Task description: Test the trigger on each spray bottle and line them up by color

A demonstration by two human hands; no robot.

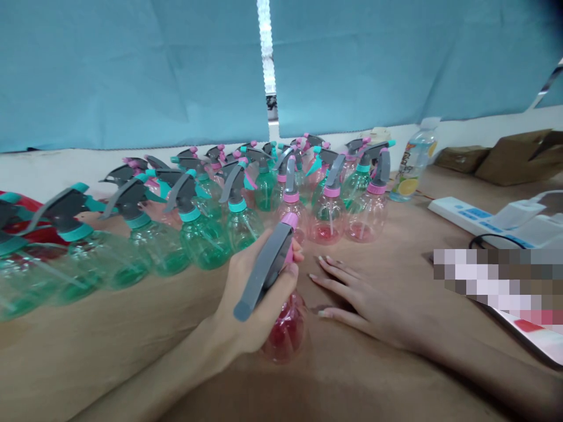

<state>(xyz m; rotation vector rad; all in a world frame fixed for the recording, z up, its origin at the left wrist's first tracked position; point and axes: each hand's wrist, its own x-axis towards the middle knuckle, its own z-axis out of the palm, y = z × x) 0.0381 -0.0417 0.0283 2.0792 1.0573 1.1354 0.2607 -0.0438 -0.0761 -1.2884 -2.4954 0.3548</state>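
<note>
My left hand [250,293] is wrapped round the neck of a pink spray bottle [284,334] with a grey and pink trigger head. The bottle stands upright near me, its nozzle facing away. My fingers hide its collar and part of the trigger. Flat on the table to its right lies my right hand [356,299], fingers spread, holding nothing. Just beyond are more pink spray bottles [326,223]. Green spray bottles [204,243] with turquoise collars form a slanting row to the left.
Several more sprayers crowd behind, towards a blue wall covering [132,76]. At the right are a labelled drink bottle [411,164], a white power strip [472,214] with plugs, a partly blurred flat device [528,331] and brown packages [519,158]. Something red [35,223] lies far left.
</note>
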